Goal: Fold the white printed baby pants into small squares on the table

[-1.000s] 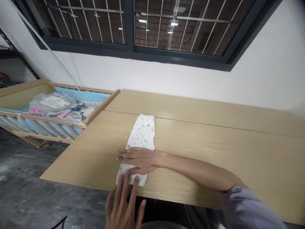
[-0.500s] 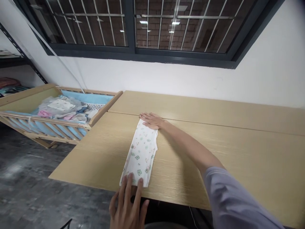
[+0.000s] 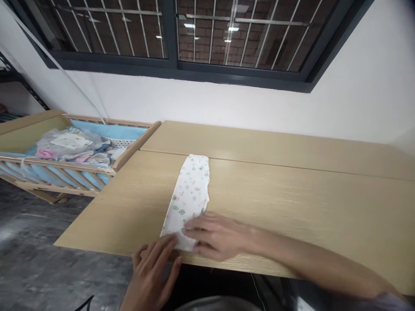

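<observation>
At six o'clock on the counter [image 3: 292, 207], both hands, left [image 3: 152, 270] and right [image 3: 215, 235], are gripping the folded printed cloth's [image 3: 189, 192] near end with loosely curled fingers.

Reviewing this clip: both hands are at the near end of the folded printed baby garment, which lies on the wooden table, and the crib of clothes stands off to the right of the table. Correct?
Not quite. The head view shows the crib to the left of the wooden table, not the right. The rest holds: the left hand and right hand are both at the near end of the folded printed baby garment on the table.
</observation>
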Motion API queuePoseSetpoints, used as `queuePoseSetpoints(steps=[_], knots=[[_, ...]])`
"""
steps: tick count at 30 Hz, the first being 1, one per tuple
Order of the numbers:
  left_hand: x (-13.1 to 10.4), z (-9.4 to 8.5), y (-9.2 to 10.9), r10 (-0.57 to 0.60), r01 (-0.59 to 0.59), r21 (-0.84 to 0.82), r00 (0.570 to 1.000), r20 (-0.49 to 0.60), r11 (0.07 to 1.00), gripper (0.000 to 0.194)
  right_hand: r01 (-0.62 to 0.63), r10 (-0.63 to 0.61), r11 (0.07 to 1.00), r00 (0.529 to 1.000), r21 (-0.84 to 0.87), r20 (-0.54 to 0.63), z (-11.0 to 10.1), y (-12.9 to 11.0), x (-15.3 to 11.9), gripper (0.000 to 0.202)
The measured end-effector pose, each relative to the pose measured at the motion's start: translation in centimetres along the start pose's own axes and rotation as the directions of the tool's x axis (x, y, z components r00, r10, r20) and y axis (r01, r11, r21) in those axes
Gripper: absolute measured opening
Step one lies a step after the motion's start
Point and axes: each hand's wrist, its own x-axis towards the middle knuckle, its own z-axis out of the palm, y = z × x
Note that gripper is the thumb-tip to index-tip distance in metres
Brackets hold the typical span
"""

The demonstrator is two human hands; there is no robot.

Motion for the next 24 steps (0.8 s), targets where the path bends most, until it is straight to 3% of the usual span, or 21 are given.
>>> queuePoseSetpoints(steps=[3, 8, 10, 14, 16, 19, 24], knots=[[-0.5, -0.1, 0.6, 0.07, -0.07, -0.035, 0.997, 0.012, 0.997, 0.03, -0.038, 0.034, 0.996, 0.998, -0.076, -0.049, 2.0, -2.4, -3.1, 0.052], [-1.1, -1.0, 1.9, 0.235, -0.227, -0.114, 0.97, 0.064, 0.967, 0.043, -0.149, 0.125, 0.984, 0.968, -0.098, -0.219, 3.5, -5.3, -6.0, 0.03], [-0.8, -1.5, 2.5, 0.226, -0.216, -0.174, 0.973, 0.039, 0.961, 0.042, -0.205, 0.198, 0.979, 0.95, -0.003, -0.24, 2.7, -6.5, -6.3, 0.032], [1.8, -2.2, 3.3, 0.027, -0.044, -0.268, 0.998, -0.065, 0.962, 0.036, -0.325, 0.38, 0.911, 0.899, 0.254, -0.215, -1.1, -7.3, -5.8, 0.03], [4.6, -2.3, 3.1, -0.032, -0.005, -0.272, 0.991, -0.131, 0.962, 0.032, -0.361, 0.448, 0.866, 0.867, 0.345, -0.219, -3.2, -6.1, -4.7, 0.024], [10.4, -1.5, 1.8, -0.081, 0.018, -0.267, 0.971, -0.227, 0.964, 0.024, -0.405, 0.538, 0.814, 0.796, 0.418, -0.278, -5.5, -2.0, -2.5, 0.023], [19.6, 1.7, -1.3, -0.282, 0.272, -0.227, 0.959, -0.011, 0.935, 0.029, -0.442, 0.684, 0.707, 0.625, 0.552, -0.376, -5.6, 9.0, 1.7, 0.027]])
